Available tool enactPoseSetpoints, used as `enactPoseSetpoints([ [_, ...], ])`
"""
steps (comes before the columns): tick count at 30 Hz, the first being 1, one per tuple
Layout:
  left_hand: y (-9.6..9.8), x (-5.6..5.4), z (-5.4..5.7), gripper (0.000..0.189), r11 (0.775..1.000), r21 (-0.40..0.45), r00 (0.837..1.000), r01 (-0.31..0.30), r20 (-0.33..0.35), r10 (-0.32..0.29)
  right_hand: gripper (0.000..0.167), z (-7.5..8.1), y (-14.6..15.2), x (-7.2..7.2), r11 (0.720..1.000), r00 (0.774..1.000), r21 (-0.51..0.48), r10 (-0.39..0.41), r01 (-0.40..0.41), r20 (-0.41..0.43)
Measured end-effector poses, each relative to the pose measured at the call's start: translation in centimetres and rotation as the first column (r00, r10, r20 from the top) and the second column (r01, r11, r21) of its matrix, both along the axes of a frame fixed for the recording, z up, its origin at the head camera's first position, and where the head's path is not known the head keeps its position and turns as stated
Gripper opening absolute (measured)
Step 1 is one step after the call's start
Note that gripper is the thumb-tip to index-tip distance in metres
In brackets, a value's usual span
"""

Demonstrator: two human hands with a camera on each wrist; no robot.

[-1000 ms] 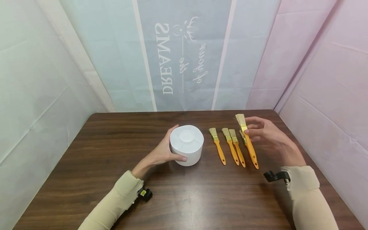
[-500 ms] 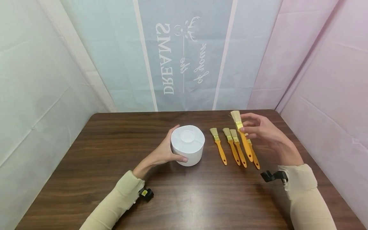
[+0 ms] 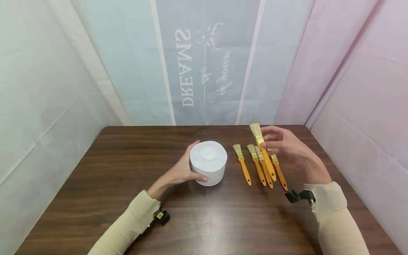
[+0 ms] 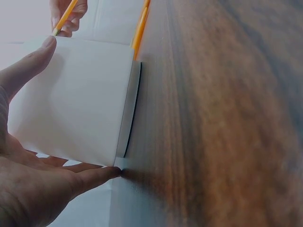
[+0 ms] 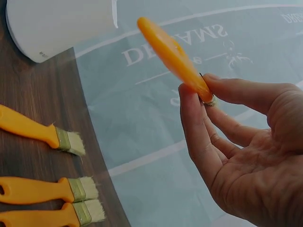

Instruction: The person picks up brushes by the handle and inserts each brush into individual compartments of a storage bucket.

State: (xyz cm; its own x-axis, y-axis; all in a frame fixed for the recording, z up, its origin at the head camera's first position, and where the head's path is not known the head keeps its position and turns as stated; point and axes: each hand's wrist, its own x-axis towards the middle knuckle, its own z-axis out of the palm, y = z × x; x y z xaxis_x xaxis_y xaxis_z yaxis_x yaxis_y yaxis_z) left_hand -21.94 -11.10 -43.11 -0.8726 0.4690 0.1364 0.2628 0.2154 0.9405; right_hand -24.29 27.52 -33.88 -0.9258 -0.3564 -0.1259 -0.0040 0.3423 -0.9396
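Note:
My left hand (image 3: 181,170) grips a white round container (image 3: 213,174) on the table, thumb at the front and fingers round the far side. Shallow divisions show on its top; the left wrist view has its plain side wall (image 4: 75,99). My right hand (image 3: 287,142) pinches a paintbrush (image 3: 267,161) by the neck between thumb and fingers, bristles up and away, orange handle slanting down towards me. It is held above the other brushes, and in the right wrist view its handle (image 5: 170,52) points towards the container. The bristles are mostly hidden there.
Several similar paintbrushes lie on the dark wooden table (image 3: 204,219): one (image 3: 243,170) nearest the container, a close pair (image 3: 258,168) partly under the held brush, and one (image 3: 279,173) further right. Fabric curtains (image 3: 210,88) with mirrored lettering stand behind the table.
My right hand has carried the paintbrush to the left, from over the rightmost brush to over the middle pair. The left hand keeps hold of the container in nearly the same spot.

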Motion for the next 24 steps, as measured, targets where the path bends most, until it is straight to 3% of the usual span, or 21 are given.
enactPoseSetpoints([
  [4, 0.1, 0.1, -0.2, 0.136, 1.000, 0.002, 1.000, -0.004, 0.005, 0.004, 0.058, 0.1, -0.5, 0.0, 0.999, 1.000, -0.036, 0.015, -0.015, 0.002],
  [24, 0.0, 0.0, 0.0, 0.135, 1.000, 0.005, 1.000, -0.003, -0.001, 0.003, 0.065, 0.9, -2.0, 0.5, 0.999, 1.000, -0.028, 0.024, -0.024, -0.010],
])
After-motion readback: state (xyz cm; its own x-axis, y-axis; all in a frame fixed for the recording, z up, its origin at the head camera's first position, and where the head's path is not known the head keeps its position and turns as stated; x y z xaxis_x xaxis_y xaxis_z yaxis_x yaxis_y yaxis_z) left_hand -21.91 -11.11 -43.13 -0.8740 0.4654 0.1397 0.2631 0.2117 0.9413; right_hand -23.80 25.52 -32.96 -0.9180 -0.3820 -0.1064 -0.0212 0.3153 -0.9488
